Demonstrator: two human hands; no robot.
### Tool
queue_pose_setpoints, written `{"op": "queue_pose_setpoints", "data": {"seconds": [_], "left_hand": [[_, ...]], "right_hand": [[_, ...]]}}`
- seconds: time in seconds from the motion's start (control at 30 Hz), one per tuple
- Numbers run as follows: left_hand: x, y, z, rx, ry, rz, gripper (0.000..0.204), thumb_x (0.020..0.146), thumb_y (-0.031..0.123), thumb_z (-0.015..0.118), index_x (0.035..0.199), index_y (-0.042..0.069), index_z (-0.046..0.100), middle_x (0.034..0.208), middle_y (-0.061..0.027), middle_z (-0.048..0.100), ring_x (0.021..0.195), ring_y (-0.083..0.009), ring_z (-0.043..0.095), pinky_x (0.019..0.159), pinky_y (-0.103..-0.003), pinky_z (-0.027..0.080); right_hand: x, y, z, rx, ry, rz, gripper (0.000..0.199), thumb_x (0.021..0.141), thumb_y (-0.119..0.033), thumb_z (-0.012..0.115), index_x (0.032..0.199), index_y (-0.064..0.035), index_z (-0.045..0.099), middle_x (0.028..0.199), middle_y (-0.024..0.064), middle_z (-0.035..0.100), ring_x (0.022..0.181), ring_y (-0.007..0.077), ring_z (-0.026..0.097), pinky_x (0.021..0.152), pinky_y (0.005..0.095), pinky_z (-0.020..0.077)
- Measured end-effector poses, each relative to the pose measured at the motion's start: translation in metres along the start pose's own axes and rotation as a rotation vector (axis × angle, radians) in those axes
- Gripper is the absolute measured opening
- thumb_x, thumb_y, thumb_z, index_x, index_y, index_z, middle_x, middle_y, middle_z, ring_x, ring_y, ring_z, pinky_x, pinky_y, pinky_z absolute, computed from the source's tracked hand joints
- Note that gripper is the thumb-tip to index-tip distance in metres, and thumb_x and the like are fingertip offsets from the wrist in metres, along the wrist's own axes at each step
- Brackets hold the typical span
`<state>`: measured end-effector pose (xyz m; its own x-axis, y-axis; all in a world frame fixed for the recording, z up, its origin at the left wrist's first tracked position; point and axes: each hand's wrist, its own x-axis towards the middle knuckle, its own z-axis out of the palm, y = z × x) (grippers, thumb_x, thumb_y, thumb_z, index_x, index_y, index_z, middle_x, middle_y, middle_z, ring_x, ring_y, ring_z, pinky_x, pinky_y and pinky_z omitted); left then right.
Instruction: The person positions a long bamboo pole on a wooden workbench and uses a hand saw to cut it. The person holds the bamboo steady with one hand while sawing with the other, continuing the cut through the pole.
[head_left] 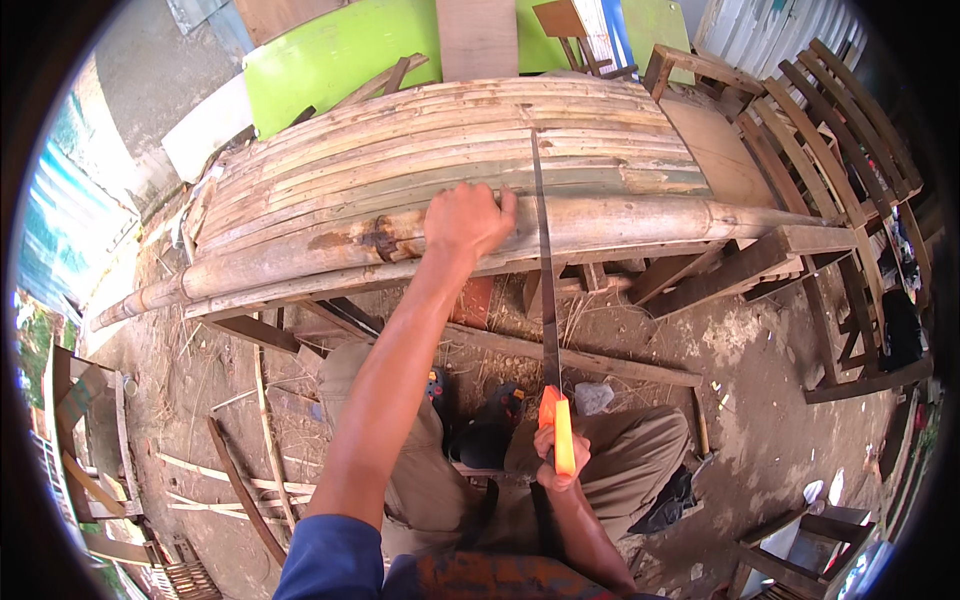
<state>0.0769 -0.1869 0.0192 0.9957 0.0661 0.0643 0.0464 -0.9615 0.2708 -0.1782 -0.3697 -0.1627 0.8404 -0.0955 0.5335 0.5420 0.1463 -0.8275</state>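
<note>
A thick bamboo pole [600, 222] lies along the near edge of a bench topped with bamboo slats [400, 135]. My left hand [468, 222] presses down on the pole near its middle, its fingers curled over the far side. In my right hand [560, 455], low in front of my lap, is the orange-and-yellow handle of a hand saw [547, 290]. The saw's long narrow blade points away from me and crosses the pole just right of my left hand. Its tip reaches over the slats.
A wooden frame with slats [840, 150] stands at the right, with a timber support [780, 245] near the pole's right end. Bamboo strips [235, 480] litter the dirt floor at left. A green panel [340, 60] leans behind the bench. A small wooden frame [810, 555] sits lower right.
</note>
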Motion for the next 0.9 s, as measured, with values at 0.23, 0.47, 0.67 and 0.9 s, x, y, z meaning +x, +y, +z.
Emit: {"op": "queue_pose_setpoints", "data": {"seconds": [0.23, 0.47, 0.67, 0.9], "left_hand": [[0.009, 0.001, -0.005, -0.007, -0.085, -0.030, 0.062, 0.099, 0.044, 0.035, 0.089, -0.004, 0.073, 0.088, -0.0263, 0.071, 0.087, -0.0411, 0.071, 0.088, -0.048, 0.056], [0.006, 0.002, -0.004, -0.006, -0.032, -0.053, 0.061, 0.099, 0.043, 0.036, 0.086, -0.004, 0.073, 0.088, -0.0261, 0.071, 0.087, -0.0408, 0.071, 0.087, -0.049, 0.057], [0.011, -0.001, -0.007, -0.029, -0.095, -0.044, 0.061, 0.098, 0.045, 0.039, 0.087, -0.004, 0.073, 0.086, -0.0292, 0.070, 0.087, -0.0456, 0.069, 0.085, -0.052, 0.055], [0.007, -0.001, 0.000, -0.037, -0.017, -0.038, 0.062, 0.099, 0.044, 0.036, 0.082, -0.004, 0.073, 0.081, -0.0260, 0.071, 0.082, -0.0395, 0.072, 0.083, -0.048, 0.057]], "right_hand": [[-0.014, -0.003, -0.016, -0.138, -0.152, 0.075, 0.076, 0.083, -0.079, 0.055, 0.069, -0.0038, 0.053, 0.064, 0.0052, 0.055, 0.053, 0.0190, 0.056, 0.048, 0.0309, 0.0436], [0.046, -0.004, 0.010, 0.086, 0.013, 0.114, 0.070, 0.089, -0.068, 0.054, 0.066, -0.0014, 0.051, 0.057, 0.0054, 0.050, 0.047, 0.0187, 0.053, 0.046, 0.0296, 0.0398], [0.007, 0.023, 0.003, -0.072, -0.076, 0.023, 0.066, 0.089, -0.066, 0.054, 0.066, -0.0038, 0.051, 0.061, 0.0073, 0.053, 0.053, 0.0205, 0.055, 0.050, 0.0324, 0.0433], [0.034, 0.016, 0.000, 0.024, -0.013, 0.053, 0.074, 0.092, -0.068, 0.047, 0.065, 0.0004, 0.048, 0.056, 0.0082, 0.049, 0.049, 0.0221, 0.053, 0.048, 0.0311, 0.0422]]}}
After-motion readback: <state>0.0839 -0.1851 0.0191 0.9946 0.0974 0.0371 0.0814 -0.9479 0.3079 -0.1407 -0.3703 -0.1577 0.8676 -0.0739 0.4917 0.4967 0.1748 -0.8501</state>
